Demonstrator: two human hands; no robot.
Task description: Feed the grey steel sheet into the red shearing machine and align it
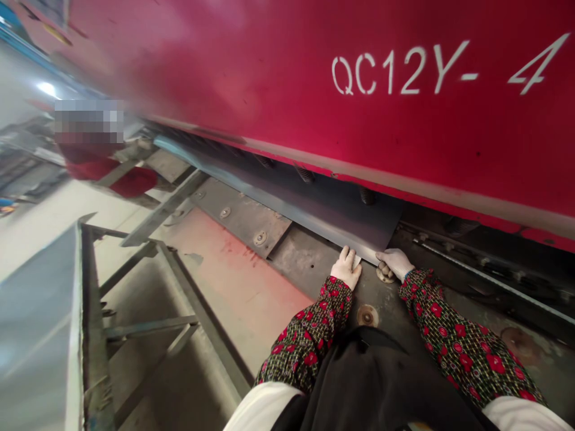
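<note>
A long grey metal sheet [323,206] lies under the red machine body, its near edge facing me. At that edge my left hand [347,268], in a pale glove, has its fingers closed over the rim. Beside those fingers a small pale strip [356,262] shows, too small to name. My right hand [396,264], gloved as well, pinches the sheet's near right corner with curled fingers. The two hands are a short gap apart. Under both hands lies the worn metal machine bed [299,254], with a round bolt fitting [368,315] close by.
The red machine panel [287,78], lettered "QC12Y- 4", overhangs the sheet, with springs [304,173] below it. To the left stands a metal frame [179,281] beside another sheet [38,329]. A person in red [92,158] is at the far left, blurred.
</note>
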